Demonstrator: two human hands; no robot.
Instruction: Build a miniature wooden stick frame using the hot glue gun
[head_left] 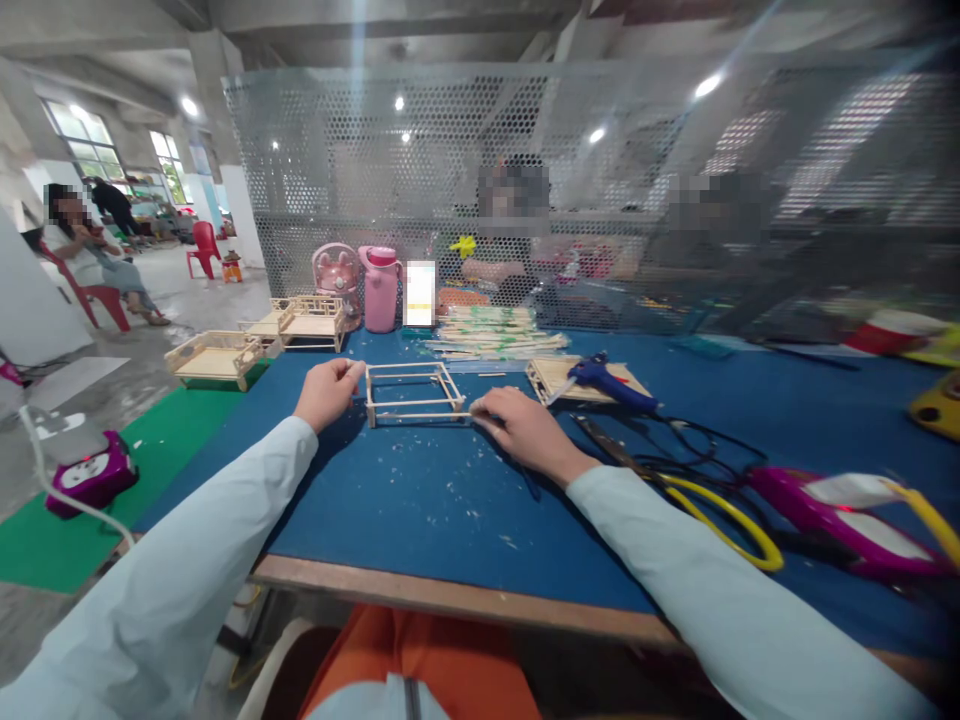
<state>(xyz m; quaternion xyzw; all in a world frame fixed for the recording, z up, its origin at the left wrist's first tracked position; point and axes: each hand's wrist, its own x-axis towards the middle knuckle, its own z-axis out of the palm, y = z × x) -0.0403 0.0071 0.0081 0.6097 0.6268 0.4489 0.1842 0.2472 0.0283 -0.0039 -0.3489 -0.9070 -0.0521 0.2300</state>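
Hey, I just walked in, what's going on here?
Someone seated at a blue-topped table is handling a small frame of thin wooden sticks. Their left hand is at its left end and their right hand at its right end; how firmly either grips is hard to tell. A blue glue gun lies over another wooden piece to the right. Loose sticks are piled behind the frame.
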